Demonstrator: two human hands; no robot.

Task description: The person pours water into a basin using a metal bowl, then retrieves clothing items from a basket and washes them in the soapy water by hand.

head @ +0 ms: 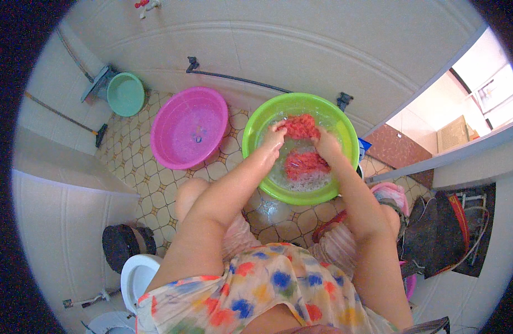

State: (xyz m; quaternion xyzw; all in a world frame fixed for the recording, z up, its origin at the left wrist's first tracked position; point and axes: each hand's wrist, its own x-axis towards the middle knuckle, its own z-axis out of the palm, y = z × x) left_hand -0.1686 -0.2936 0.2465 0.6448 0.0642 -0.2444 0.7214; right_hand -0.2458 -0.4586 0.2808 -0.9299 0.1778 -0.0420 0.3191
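Note:
A lime-green plastic basin (350,144) holds soapy water with foam. Red cloth (301,126) is gripped near the far side of the water by my left hand (276,134) and my right hand (325,142), one at each end. Closer to me, a second red bunch of fabric (306,164) lies partly in the water; whether it is joined to the held part I cannot tell. My right fingers are partly hidden behind the hand.
Left of the green basin stands a pink basin (189,125) containing water. A small mint-green tub (125,94) is in the far-left corner beside a dustpan (97,83). A dark pipe (239,81) runs along the wall. Clothes (431,229) hang at right; a toilet (140,275) is at lower left.

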